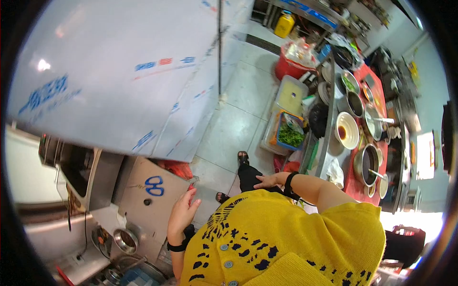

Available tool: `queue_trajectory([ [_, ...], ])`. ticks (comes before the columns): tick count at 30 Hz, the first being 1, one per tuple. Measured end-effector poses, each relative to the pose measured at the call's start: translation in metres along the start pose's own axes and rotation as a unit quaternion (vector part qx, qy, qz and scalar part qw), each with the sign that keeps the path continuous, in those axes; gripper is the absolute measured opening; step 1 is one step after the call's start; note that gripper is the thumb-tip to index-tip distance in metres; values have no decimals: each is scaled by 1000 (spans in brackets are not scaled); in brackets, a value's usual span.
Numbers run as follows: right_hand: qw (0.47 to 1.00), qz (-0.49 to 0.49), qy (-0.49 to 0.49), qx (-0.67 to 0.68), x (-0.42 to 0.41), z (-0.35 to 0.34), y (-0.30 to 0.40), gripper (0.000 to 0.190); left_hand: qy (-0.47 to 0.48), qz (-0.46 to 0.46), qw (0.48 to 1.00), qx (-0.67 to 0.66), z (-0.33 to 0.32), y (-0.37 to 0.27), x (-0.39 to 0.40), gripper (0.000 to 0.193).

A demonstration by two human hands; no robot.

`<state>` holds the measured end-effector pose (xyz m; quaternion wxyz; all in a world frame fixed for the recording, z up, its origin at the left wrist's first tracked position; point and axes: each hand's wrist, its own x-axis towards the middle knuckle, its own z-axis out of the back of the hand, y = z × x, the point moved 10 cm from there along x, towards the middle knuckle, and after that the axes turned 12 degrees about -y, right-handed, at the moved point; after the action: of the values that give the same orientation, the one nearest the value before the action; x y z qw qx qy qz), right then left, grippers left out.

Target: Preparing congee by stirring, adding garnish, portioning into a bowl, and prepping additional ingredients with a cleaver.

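My left hand (181,213) is beside the edge of a worktop (137,211), its fingers around a small red-handled utensil (191,187). A metal end seems to stick out past the fingers; its exact kind is too small to tell. On that worktop lie blue-handled scissors (154,186) and a small black round piece (147,202). My right hand (266,181) hangs in front of my dark trouser leg, fingers apart, with nothing in it.
A tall film-covered steel cabinet (118,75) stands at left. At right, a counter with a red top (352,178) bears several pots and bowls, including a white bowl (347,130). Bins of greens (290,134) and a red bucket (291,68) line the tiled floor (229,125).
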<state>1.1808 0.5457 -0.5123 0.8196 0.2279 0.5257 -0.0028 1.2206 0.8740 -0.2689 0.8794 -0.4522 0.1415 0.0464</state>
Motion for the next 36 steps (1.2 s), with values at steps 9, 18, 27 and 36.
queue_trajectory([
  [9,990,124,-37,65,15,82,-38,82,138,-112,980,95,-96,-117,119,41],
  [18,959,43,-197,201,24,211,-134,46,149,-206,958,130,-176,-217,263,36],
  [27,793,-201,-304,487,38,271,-250,29,344,-116,885,291,-291,-110,405,30],
  [36,670,-357,-346,551,97,214,-336,12,360,0,903,235,-365,-66,493,31],
])
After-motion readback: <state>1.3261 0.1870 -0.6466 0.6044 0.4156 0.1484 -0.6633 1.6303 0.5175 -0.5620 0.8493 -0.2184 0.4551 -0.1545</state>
